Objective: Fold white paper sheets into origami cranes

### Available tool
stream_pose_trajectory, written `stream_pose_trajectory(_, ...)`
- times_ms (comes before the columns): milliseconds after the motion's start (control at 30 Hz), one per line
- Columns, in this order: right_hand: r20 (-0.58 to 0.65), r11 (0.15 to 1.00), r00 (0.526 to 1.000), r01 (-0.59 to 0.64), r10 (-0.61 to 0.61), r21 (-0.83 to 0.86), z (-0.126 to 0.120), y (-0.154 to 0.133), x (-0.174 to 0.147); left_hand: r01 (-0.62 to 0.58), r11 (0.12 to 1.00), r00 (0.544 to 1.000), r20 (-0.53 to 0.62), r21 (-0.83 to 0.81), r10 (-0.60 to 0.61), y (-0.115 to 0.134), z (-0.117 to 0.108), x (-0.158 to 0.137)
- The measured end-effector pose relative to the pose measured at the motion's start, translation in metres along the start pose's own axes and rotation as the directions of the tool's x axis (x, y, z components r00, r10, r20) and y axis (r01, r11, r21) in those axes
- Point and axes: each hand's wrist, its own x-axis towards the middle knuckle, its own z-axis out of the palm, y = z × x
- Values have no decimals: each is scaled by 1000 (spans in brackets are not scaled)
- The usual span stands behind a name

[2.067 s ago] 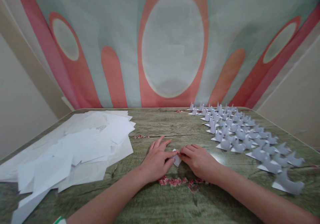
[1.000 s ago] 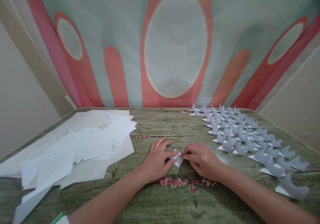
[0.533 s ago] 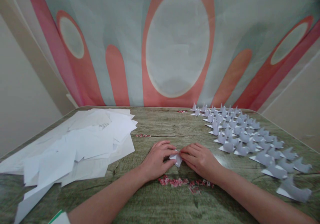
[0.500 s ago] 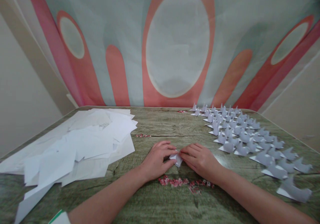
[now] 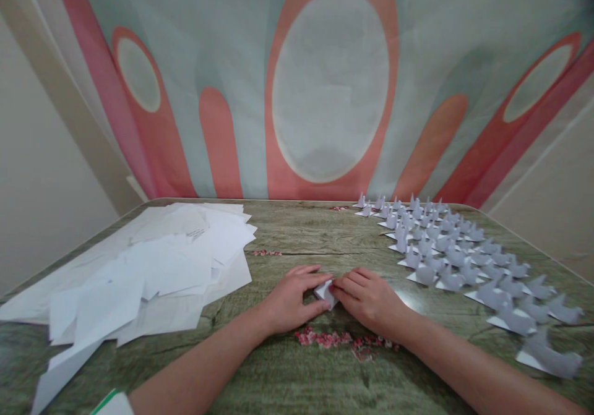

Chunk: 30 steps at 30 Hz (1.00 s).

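Observation:
A small folded piece of white paper (image 5: 326, 293) lies on the wood-patterned table at the middle front, between my hands. My left hand (image 5: 297, 299) grips its left side, thumb near the front edge and fingers at the back. From the right, my right hand (image 5: 370, 300) pinches the paper's right edge with bent fingers; its fingertips partly cover the folds. To the right stand rows of folded white paper birds (image 5: 457, 254). A loose pile of white paper sheets (image 5: 171, 266) spreads over the left side of the table.
The wood-patterned table (image 5: 297, 229) carries printed pink blossoms (image 5: 325, 337) near my hands. A backdrop (image 5: 250, 93) in pale green and coral hangs behind the table's far edge. The nearest paper bird (image 5: 550, 354) sits beside my right forearm.
My right fingers have curled further over the paper's right edge, and its visible shape has changed slightly. Both hands stay in nearly the same place. The view has shifted a little.

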Motion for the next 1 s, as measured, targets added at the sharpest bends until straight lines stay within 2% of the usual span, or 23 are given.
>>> stream_pose_trajectory(233,-47,993,994,-97,100,60,3,-3,1,-13,999,999,-52,-38,11,0,3,1)
stream_pose_trajectory(400,-101,985,981,-157,164,76,3,-2,-2,-8,997,987,-162,-72,-4,1,5,2)
stream_pose_trajectory(567,-119,973,969,-204,217,110,3,-3,-3,49,999,964,-259,-21,-53,0,5,2)
stream_pose_trajectory(833,-101,951,954,-263,281,159,9,-8,0,48,998,974,-223,32,-40,-1,8,2)
stream_pose_trajectory(1000,-48,900,929,-342,367,270,13,-10,1,49,998,980,-195,26,-43,0,6,2)
